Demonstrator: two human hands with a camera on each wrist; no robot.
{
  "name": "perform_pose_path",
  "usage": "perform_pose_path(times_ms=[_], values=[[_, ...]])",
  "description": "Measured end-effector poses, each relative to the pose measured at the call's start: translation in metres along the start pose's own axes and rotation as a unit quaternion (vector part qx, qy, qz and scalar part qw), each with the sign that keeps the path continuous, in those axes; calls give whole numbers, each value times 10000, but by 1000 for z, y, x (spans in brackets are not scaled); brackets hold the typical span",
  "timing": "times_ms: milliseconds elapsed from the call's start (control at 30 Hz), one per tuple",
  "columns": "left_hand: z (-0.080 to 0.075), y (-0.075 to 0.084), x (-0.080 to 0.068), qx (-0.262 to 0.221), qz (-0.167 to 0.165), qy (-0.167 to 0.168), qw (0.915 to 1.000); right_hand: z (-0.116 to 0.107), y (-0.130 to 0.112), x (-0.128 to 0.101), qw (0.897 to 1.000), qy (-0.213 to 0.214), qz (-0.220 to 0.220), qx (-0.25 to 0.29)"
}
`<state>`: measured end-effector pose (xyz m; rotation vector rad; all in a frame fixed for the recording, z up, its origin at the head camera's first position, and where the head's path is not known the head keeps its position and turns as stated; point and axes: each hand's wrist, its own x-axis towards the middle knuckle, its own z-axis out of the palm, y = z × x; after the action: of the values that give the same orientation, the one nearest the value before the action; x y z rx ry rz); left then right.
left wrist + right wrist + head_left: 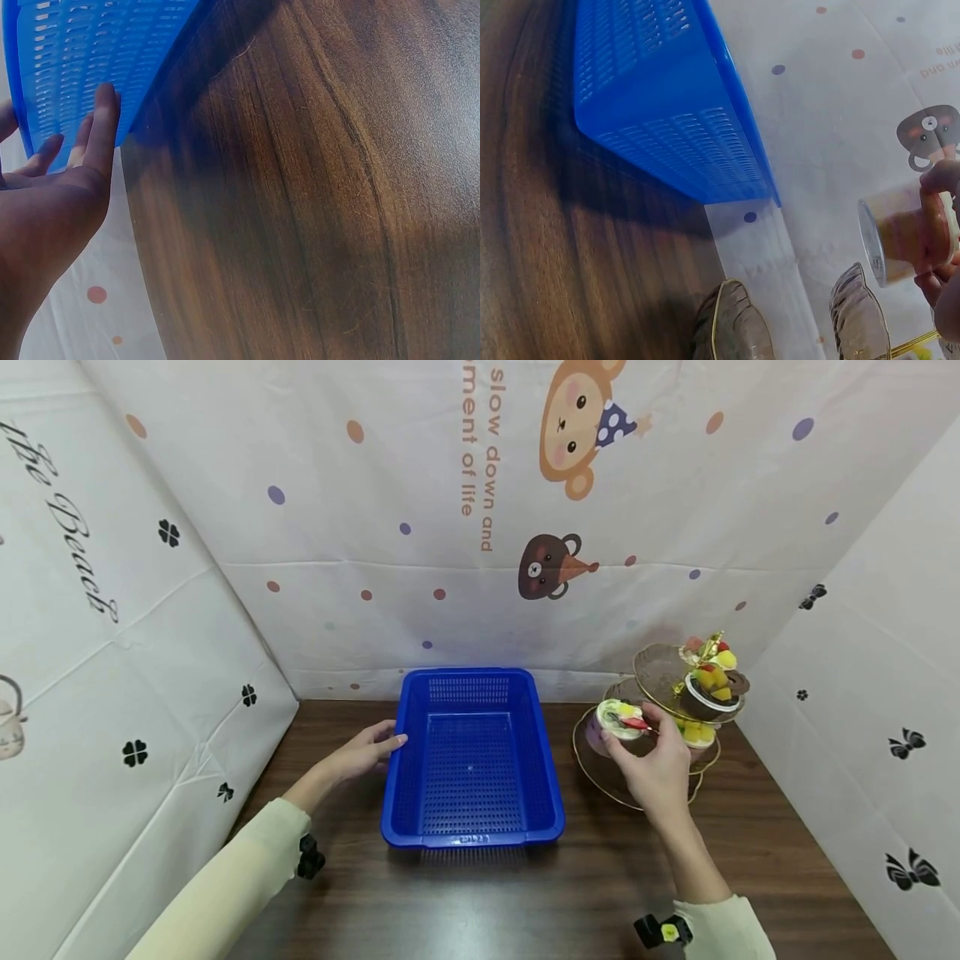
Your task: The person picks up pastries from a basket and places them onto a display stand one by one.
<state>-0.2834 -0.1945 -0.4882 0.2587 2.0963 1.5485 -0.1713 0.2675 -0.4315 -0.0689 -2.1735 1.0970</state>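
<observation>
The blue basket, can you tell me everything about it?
The blue basket is a rectangular tub that looks like plastic, with little slots all over its bottom and sides and a smooth rim. It sits flat and upright on the brown wooden table, with nothing inside. The left hand rests its straight fingers against its left side.

The left hand (365,752) reaches forward from a cream sleeve with its fingers (101,127) straight and relaxed, palm turned inward. The right hand (654,760) is raised on a bent wrist, its fingers (939,217) and thumb curled in a pinching grip.
</observation>
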Motion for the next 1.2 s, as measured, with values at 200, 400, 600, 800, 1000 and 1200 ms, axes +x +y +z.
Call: perform_pose_path(times_ms=[200, 400, 600, 800, 1000, 1200], values=[[-1, 0, 0, -51, 31, -35, 10000, 5, -2, 0, 9990, 317, 240, 225], [-1, 0, 0, -68, 47, -31, 10000, 13, -1, -4, 9977, 484, 185, 427], [-2, -2, 0, -130, 70, -83, 9999, 15, 0, -6, 9953, 723, 261, 582], [-3, -3, 0, -119, 140, -120, 9998, 15, 2, -6, 9920, 928, 481, 709], [-3, -3, 1, -97, 136, -109, 9998, 16, 4, -8, 9861, 1186, 685, 939], [-3, -3, 0, -114, 124, -96, 9998, 21, 6, -10, 9815, 1396, 754, 1071]])
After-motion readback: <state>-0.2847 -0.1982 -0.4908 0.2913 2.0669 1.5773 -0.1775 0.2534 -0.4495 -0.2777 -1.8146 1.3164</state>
